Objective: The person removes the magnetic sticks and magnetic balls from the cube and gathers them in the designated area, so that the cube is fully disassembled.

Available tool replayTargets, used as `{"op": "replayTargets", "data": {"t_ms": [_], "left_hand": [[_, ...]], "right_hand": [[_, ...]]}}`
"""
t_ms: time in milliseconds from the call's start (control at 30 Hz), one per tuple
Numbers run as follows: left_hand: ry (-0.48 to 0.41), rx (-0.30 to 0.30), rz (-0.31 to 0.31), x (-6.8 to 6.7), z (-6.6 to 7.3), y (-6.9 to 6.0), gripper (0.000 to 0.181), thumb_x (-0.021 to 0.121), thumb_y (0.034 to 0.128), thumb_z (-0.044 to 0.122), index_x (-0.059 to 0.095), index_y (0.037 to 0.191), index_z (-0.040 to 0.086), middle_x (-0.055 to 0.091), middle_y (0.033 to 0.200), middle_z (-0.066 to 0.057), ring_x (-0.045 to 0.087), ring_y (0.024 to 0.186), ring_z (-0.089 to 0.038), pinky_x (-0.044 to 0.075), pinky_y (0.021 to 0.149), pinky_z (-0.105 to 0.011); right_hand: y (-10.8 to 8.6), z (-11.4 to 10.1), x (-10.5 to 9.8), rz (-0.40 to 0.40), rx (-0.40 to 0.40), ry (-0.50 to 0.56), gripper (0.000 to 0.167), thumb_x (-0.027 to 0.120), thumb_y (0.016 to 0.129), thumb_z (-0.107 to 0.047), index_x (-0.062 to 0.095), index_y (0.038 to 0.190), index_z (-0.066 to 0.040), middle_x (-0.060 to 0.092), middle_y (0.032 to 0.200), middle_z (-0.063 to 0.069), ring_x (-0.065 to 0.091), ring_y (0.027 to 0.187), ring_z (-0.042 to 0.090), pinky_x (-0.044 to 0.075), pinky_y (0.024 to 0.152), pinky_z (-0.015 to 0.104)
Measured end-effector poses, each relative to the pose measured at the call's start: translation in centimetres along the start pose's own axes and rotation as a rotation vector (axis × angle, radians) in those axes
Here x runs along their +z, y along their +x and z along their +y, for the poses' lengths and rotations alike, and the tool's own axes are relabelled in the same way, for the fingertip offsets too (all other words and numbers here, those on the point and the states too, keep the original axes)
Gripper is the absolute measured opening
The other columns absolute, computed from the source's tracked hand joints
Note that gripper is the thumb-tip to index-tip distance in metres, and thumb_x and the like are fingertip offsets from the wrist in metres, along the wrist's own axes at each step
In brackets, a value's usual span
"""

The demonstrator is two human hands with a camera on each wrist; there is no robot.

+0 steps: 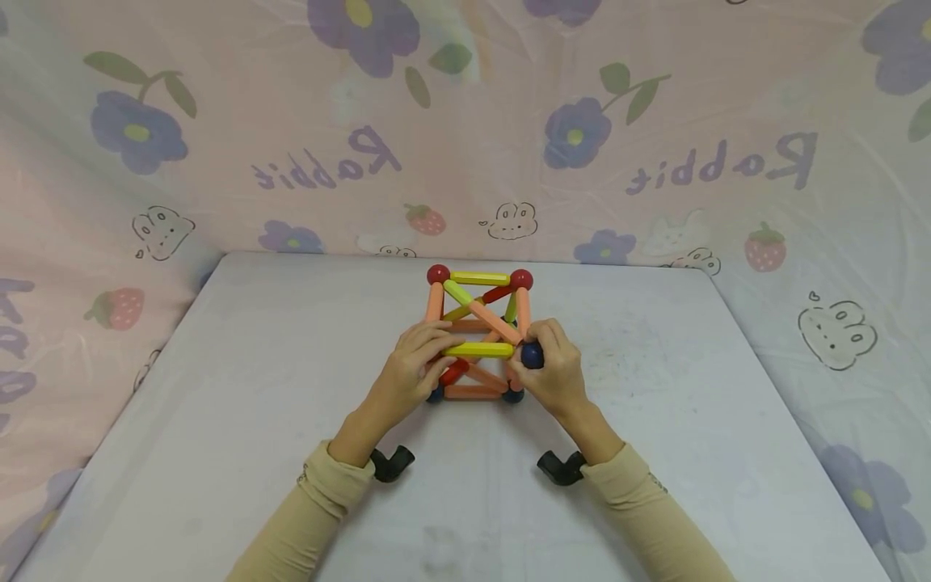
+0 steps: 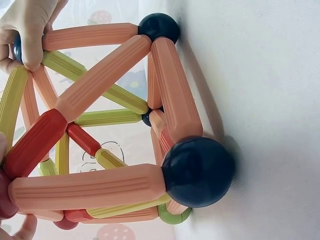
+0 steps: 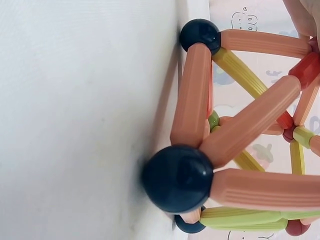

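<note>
One rod-and-ball structure (image 1: pixel 496 321) stands on a white table (image 1: pixel 218 404) between a person's two hands. Two red balls (image 1: pixel 520 280) cap its far top corners, beyond the fingertips; two dark blue balls (image 1: pixel 512 392) sit at its near base, below the fingers. Two yellow crossbars (image 1: pixel 478 350) show, one between the hands, one beyond. Two black curved pieces (image 1: pixel 393 464) appear beside the wrists. "Rabbit" reads twice in full, mirrored, on the floral backdrop (image 1: pixel 465 105). The left hand (image 1: pixel 403 368) pinches a red corner ball (image 2: pixel 6 195), finger and thumb parted around it; the right hand (image 1: pixel 558 368) pinches a blue corner ball (image 1: pixel 532 355).
</note>
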State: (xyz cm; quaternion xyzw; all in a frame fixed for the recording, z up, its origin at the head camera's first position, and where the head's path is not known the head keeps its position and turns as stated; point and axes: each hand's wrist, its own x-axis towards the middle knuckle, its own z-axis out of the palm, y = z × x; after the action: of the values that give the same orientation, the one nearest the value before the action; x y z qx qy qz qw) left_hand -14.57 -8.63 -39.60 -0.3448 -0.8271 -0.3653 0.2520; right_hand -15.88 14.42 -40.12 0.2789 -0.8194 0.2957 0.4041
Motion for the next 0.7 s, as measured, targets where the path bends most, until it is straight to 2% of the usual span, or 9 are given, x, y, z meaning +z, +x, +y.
{"op": "replayTargets", "data": {"t_ms": [367,500,700], "left_hand": [[0.011,0.014,0.007,0.13,-0.03,0.08,0.029,0.071,0.0825,0.002,0.068,0.112,-0.001,0.068,0.115,-0.013,0.058,0.119,-0.030,0.042,0.107,-0.051],[0.013,0.011,0.005,0.15,-0.07,0.08,0.029,0.071,0.0832,0.002,0.068,0.112,0.000,0.068,0.115,-0.013,0.058,0.119,-0.030,0.042,0.106,-0.051],[0.015,0.018,0.013,0.11,-0.10,0.08,0.029,0.072,0.0820,0.002,0.068,0.110,0.000,0.068,0.114,-0.014,0.059,0.117,-0.030,0.043,0.105,-0.051]], "right_hand": [[-0.19,0.02,-0.21,-0.003,-0.021,-0.012,0.028,0.070,0.064,0.014,0.051,0.082,0.003,0.055,0.075,0.014,0.059,0.063,0.022,0.058,0.059,0.035],[-0.23,-0.09,-0.25,0.002,-0.032,0.002,0.027,0.068,0.065,0.017,0.050,0.080,0.003,0.055,0.074,0.013,0.060,0.063,0.022,0.056,0.055,0.033],[-0.06,-0.20,-0.52,0.031,-0.016,0.043,0.030,0.067,0.064,0.020,0.049,0.079,0.003,0.057,0.074,0.014,0.063,0.065,0.024,0.057,0.056,0.035]]}}
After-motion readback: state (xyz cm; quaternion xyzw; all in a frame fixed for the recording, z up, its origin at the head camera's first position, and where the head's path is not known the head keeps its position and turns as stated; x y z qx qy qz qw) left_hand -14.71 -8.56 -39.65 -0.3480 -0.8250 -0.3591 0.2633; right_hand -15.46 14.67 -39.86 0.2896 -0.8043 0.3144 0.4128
